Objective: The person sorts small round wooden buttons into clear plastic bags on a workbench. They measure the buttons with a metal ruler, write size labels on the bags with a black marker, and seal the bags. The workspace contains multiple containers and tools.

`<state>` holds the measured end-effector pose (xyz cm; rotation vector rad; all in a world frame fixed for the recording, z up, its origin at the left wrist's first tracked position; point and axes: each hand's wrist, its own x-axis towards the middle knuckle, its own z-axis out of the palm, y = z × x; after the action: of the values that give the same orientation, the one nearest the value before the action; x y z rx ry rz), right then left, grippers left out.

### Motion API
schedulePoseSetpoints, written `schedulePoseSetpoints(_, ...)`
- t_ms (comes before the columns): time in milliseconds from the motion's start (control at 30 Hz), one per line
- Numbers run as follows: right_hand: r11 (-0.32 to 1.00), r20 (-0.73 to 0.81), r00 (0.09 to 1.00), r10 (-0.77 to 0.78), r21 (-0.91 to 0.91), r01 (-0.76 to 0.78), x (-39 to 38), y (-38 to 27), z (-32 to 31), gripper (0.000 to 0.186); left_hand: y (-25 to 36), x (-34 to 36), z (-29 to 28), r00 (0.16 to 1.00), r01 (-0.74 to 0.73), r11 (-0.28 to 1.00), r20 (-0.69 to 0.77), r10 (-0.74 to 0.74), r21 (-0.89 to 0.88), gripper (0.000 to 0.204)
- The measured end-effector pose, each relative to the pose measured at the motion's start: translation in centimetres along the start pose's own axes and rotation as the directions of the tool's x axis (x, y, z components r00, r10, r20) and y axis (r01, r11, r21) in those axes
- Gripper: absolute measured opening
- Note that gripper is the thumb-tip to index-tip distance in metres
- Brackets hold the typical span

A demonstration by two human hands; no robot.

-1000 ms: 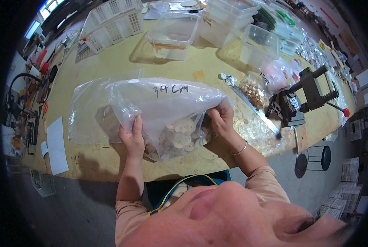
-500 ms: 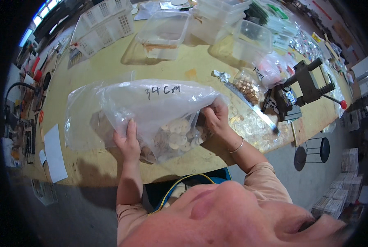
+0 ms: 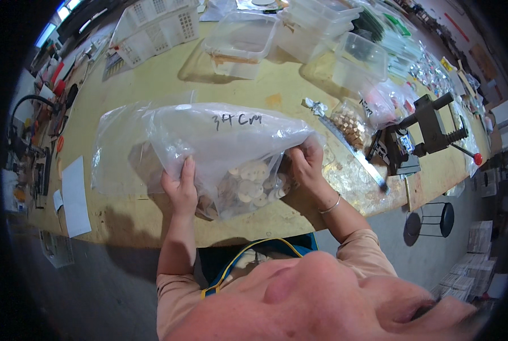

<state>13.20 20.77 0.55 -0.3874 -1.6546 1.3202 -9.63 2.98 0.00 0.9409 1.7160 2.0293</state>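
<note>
A large clear plastic bag (image 3: 208,133) with black handwriting lies across the table in front of me. Inside its near part are several pale round discs (image 3: 253,182), seen through the plastic. My left hand (image 3: 180,184) grips the bag at its near left side, thumb on top, the other fingers partly hidden. Closed in a pinch, my right hand (image 3: 308,162) holds the bag's right edge. A bracelet circles my right wrist.
Right of the bag lie a steel ruler (image 3: 356,154), a bag of small wooden cubes (image 3: 348,128) and a dark hand press (image 3: 433,131) with a red-knobbed lever. Clear bins (image 3: 240,42) and a white basket (image 3: 154,34) stand at the back. White paper (image 3: 75,196) lies left.
The whole view has shifted slightly, with the table things appearing a little further right. Both hands keep their hold on the bag, which looks much the same.
</note>
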Motion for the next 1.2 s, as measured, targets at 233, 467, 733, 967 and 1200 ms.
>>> schedulePoseSetpoints(233,0.998,0.004,1.0,0.0,-0.07,0.0,-0.3,1.6,-0.9,0.032,-0.3,0.1,0.2,0.999,-0.03,0.997,-0.018,0.029,-0.072,0.02)
schedulePoseSetpoints(467,1.0,0.002,1.0,0.019,-0.017,-0.019,-0.2,0.8,-0.4,0.033,0.1,0.3,0.7,0.997,-0.06,0.997,-0.045,0.058,-0.053,0.017)
schedulePoseSetpoints(733,0.999,-0.071,0.997,0.02,0.031,-0.018,-0.1,0.3,0.1,0.031,0.3,0.3,0.8,0.996,-0.082,0.995,-0.033,0.08,-0.059,0.016)
schedulePoseSetpoints(967,0.998,-0.079,0.997,0.015,0.061,-0.01,0.0,0.1,0.1,0.03,0.2,0.6,1.4,0.994,-0.094,0.994,-0.057,0.091,-0.057,0.017)
schedulePoseSetpoints(1200,0.994,0.0,1.0,-0.03,-0.102,0.03,-0.6,1.4,-0.8,0.02,-0.7,-0.2,0.4,0.992,-0.104,0.994,-0.068,0.105,0.019,0.017)
